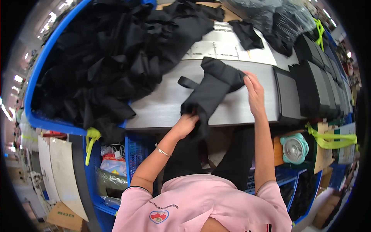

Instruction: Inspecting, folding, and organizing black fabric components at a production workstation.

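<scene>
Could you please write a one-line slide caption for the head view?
Both hands, left hand and right hand, hold a black fabric piece over a grey table.

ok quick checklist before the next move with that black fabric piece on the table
1. Left hand grips the lower end of the black fabric piece with a strap loop: ok.
2. Right hand pins its upper end: ok.
3. Piece lying flat: not ok, its lower end hangs over the edge of the grey table.
4. Strap loop free of other things: ok.
5. Apart from the heap of black fabric in the blue bin: ok.
6. Apart from the row of finished black cases on the right: ok.
</scene>
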The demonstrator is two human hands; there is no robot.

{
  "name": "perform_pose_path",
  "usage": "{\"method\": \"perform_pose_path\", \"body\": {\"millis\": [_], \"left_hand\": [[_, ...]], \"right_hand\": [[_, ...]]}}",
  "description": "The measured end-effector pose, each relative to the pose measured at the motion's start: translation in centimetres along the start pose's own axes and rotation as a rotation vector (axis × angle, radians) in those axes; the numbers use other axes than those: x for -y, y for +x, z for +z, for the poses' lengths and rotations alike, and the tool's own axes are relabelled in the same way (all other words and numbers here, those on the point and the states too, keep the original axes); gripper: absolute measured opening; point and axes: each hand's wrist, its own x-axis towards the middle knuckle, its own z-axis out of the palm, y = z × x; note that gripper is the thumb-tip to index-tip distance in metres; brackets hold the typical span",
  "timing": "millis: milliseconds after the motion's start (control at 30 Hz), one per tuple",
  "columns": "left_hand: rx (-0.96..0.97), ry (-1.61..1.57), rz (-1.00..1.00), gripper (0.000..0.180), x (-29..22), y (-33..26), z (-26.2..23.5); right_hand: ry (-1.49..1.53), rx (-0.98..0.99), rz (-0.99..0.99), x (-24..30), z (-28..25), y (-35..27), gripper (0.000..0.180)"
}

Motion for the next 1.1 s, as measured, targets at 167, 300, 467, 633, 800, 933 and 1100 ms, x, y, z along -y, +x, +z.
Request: {"method": "perform_pose_path", "body": {"millis": [167,300,467,633,800,933,1100], "left_hand": [[-0.226,0.051,0.315,0.027,0.5,-2.8,3.2],[-0.64,0.113,0.487,0.026,-0.3,-2.5,3.0],[-0.557,0.328,0.566,0.034,-0.7,2.1,3.2],[-0.638,0.391,0.496,0.029,-0.5,3.6,4.4],[-0.633,0.365,0.58,0.028,-0.4,4.1,5.8],[-0.662,0.436,0.674,0.024,-0.5,4.6,6.2],[-0.689,0.307,0.717,0.025,-3.7,2.5,3.4]], "right_hand": [[-0.249,-0.391,-0.005,-2.4,-0.2,-2.8,0.026],[0.109,-0.348,0.264,1.0,1.1,-10.0,0.019],[0.16,-0.038,0.215,3.0,6.2,-11.5,0.028],[-0.02,0.137,0.228,2.1,5.8,-9.9,0.034],[0.455,0.199,0.424,3.0,5.2,-7.6,0.039],[0.341,0.418,0.465,3.1,5.0,-6.9,0.033],[-0.384,-0.195,0.175,1.5,2.5,-6.9,0.015]]}}
